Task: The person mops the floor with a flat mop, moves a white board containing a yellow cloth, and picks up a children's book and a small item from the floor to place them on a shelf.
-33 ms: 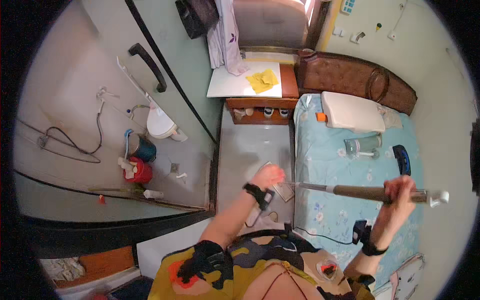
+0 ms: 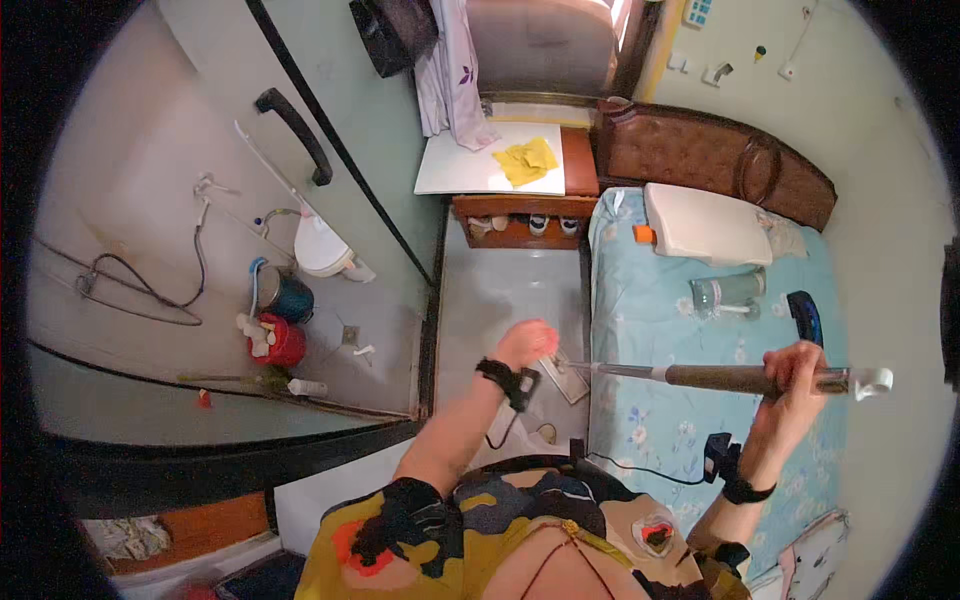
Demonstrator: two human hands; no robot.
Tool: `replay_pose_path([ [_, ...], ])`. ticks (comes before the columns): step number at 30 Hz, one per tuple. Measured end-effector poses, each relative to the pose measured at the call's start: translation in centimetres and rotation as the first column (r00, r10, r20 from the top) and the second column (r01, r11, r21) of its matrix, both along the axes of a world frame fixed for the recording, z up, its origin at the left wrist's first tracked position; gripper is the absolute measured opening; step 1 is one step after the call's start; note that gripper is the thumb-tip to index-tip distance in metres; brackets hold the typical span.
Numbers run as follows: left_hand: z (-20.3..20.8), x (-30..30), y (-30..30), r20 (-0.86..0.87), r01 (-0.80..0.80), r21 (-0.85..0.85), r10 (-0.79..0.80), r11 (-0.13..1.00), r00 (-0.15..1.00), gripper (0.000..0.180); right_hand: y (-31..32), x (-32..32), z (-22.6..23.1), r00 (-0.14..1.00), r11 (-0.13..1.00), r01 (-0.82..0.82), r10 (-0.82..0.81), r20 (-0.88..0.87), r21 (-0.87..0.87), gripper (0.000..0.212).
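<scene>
My right hand (image 2: 795, 375) is wrapped round the brown grip of a long-handled flat mop (image 2: 715, 377). Its pale metal pole runs left from the grip, down toward a flat rectangular head (image 2: 568, 383) on the floor beside the bed. Just left of that head in the picture is my left hand (image 2: 525, 343), its fingers curled together and slightly overexposed. It seems apart from the pole, and whatever may be in it is hidden. Black straps with small devices sit on both wrists.
A bed (image 2: 640, 345) with blue flowered sheet lies at right, bearing a pillow (image 2: 700, 225) and a clear bottle-like container (image 2: 725, 290). Ahead stands a low cabinet (image 2: 480, 170) with a yellow cloth (image 2: 527, 162). Left, a glass partition (image 2: 390, 150) borders a washroom with buckets (image 2: 278, 340).
My left hand has shifted a little to the left, away from the mop pole. My right hand and the grip have moved slightly left and up.
</scene>
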State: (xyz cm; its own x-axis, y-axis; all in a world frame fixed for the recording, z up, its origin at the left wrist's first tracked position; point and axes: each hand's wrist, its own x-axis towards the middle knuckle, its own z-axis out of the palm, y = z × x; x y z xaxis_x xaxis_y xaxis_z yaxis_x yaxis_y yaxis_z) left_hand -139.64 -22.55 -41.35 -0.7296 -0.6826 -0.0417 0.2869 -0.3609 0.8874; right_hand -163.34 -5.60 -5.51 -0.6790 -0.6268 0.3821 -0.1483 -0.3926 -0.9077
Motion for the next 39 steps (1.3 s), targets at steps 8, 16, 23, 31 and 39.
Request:
replay_pose_path([
  [8, -0.6, 10.5, -16.6, 0.045, -0.373, 0.761, 0.532, 0.53, 0.846, 0.011, -12.8, -3.0, -2.5, 0.978, 0.983, -0.166, 0.174, -0.116, 0.079, 0.033],
  [16, -5.4, 16.7, -35.2, 0.28, -0.561, 0.784, 0.654, 0.266, 0.702, 0.02, -27.1, -4.1, -5.7, 0.997, 0.993, -0.038, 0.045, -0.066, 0.108, 0.025],
  [23, -14.9, 21.6, -45.7, 0.678, -0.722, 0.176, 0.449, 0.67, 0.582, 0.051, -37.6, -4.1, -7.6, 0.999, 0.962, 0.014, -0.002, -0.045, 0.272, 0.019],
  [31, -16.9, 19.7, -55.7, 0.865, -0.13, -0.497, 0.478, 0.858, -0.153, 0.064, -44.0, -4.6, -8.9, 0.994, 0.95, 0.06, -0.031, -0.101, 0.307, 0.014],
  [39, -19.4, 22.8, -60.1, 0.876, 0.04, -0.417, 0.413, 0.908, -0.25, 0.06, -49.4, -4.9, -10.2, 0.999, 0.953, -0.008, 0.018, -0.032, 0.301, 0.016],
])
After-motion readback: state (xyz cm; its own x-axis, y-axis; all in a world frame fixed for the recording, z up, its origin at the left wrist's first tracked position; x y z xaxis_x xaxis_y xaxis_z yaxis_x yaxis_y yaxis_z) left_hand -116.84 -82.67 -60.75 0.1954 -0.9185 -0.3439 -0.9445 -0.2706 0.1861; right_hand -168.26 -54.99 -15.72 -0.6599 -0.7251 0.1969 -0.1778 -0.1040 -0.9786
